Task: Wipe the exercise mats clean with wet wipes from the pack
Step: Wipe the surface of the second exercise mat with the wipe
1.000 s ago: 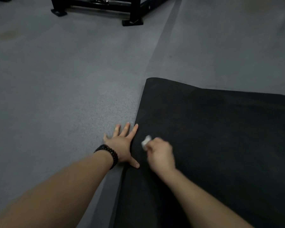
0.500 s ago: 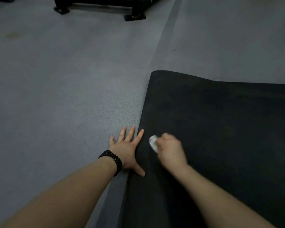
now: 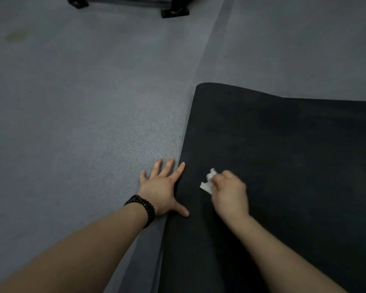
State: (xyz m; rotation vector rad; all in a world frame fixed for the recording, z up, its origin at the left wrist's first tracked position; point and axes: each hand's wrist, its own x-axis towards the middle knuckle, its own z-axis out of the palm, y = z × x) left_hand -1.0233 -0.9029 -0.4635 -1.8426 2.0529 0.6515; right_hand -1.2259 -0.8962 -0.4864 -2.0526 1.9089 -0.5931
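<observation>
Down on the grey floor [image 3: 82, 123], the black exercise mat [image 3: 283, 166] fills the right and near side of the head view. The left hand [image 3: 161, 187] lies flat with fingers spread, straddling the mat's left edge, a dark bead bracelet [image 3: 142, 209] at its wrist. Just right of it, the right hand [image 3: 230, 193] presses a crumpled white wet wipe [image 3: 208, 182] onto the mat, fingers curled closed around it. Far off, a black equipment frame [image 3: 173, 11] stands.

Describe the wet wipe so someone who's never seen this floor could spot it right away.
Start at the black exercise mat lying on the grey floor. Near its left edge, the right hand presses down on the mat. The wet wipe is the small crumpled white scrap sticking out of that fist, the only white thing there.
</observation>
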